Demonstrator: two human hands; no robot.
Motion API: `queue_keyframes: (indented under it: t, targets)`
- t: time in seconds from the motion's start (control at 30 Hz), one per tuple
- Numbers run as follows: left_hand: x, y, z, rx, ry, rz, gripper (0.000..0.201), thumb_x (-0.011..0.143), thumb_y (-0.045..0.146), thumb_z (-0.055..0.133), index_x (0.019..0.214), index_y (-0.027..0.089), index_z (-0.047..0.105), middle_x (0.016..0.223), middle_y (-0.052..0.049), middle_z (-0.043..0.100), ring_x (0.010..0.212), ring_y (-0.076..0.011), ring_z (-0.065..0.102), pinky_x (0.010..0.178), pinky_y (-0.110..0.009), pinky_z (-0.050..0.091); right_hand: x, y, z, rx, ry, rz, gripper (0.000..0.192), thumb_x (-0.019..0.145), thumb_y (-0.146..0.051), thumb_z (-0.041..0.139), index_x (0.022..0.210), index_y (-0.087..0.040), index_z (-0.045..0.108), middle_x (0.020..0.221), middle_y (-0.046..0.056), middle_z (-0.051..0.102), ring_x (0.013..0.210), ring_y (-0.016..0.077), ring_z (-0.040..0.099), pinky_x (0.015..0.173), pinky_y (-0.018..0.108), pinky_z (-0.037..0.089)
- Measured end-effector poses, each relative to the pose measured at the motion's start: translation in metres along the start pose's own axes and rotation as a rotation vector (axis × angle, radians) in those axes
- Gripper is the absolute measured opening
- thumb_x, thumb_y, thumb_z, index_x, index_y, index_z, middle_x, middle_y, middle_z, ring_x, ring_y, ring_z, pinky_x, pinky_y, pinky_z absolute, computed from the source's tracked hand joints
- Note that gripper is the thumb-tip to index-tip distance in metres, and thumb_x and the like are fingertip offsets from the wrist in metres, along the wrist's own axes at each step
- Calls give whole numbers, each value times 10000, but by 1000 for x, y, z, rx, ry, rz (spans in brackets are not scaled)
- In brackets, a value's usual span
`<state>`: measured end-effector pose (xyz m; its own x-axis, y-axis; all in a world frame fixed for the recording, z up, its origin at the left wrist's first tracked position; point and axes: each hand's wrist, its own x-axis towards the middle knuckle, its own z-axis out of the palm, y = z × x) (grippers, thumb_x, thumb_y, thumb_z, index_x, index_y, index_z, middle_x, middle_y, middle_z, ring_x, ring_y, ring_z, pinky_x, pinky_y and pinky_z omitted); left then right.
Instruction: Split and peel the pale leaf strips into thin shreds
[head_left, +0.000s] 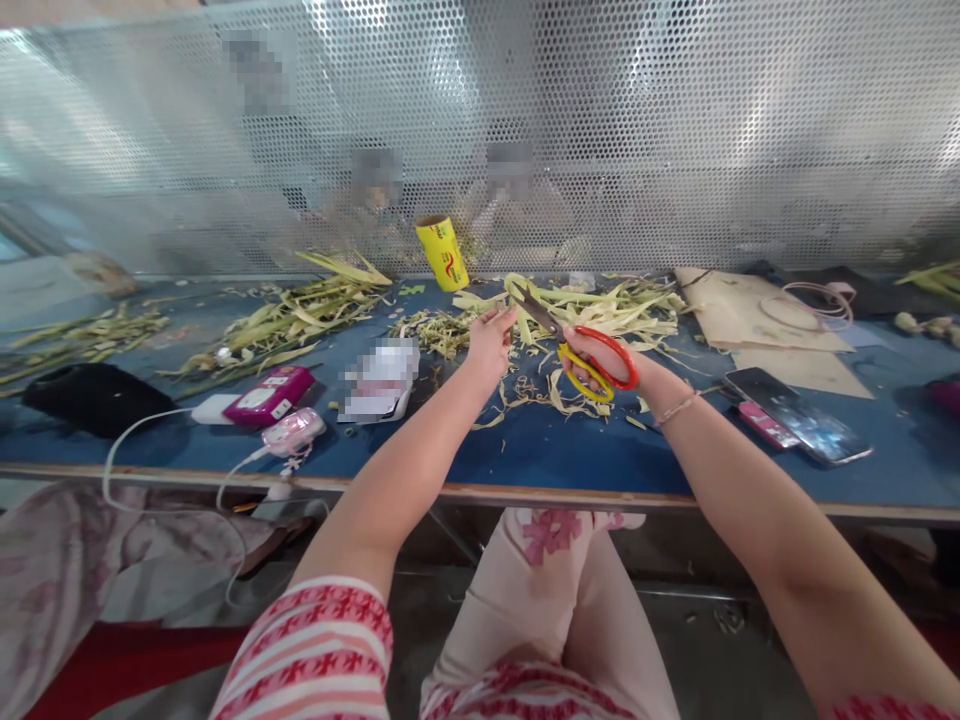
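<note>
My right hand grips a pair of scissors with one red and one yellow handle loop, its blades pointing up and left. My left hand is closed in a pinch near the blade tips, at the end of a pale green plant strip; the fingertips are small here. Under and behind both hands lies a heap of pale, dried-looking leaf strips. Curled trimmings are scattered on the blue tabletop below the hands.
A yellow tube stands tilted before a perforated metal screen. More stalks lie left, near a magenta device, a pink case and white cables. Rightward are brown paper and a phone. Another person's leg shows lower left.
</note>
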<state>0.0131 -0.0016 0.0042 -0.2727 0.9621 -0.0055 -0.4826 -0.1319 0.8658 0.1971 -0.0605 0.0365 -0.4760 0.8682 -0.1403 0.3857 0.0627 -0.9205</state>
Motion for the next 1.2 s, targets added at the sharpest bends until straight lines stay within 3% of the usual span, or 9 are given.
queue_keyframes:
  t: [0.23, 0.63, 1.2]
  targets:
    - [-9, -2, 5, -5, 15, -8, 340, 664, 23, 674, 912, 186, 508, 854, 12, 666, 593, -45, 531, 510, -194, 336, 2, -1, 8, 34, 18, 88, 613, 815, -749, 366, 640, -178, 504, 493, -24, 426, 359, 61, 384, 338, 205, 360]
    - [-25, 5, 11, 26, 120, 76, 380, 675, 4, 666, 840, 204, 388, 764, 43, 621, 584, -48, 547, 523, -181, 357, -2, -6, 8, 9, 51, 82, 595, 834, -725, 364, 675, -171, 510, 501, -21, 429, 360, 56, 381, 340, 200, 391]
    - [-26, -4, 13, 140, 79, 219, 381, 660, 27, 669, 840, 205, 384, 698, 66, 584, 554, -48, 544, 539, -192, 415, 2, -8, 19, -14, 132, 102, 589, 798, -737, 427, 630, -178, 509, 464, -25, 431, 337, 70, 402, 330, 217, 391]
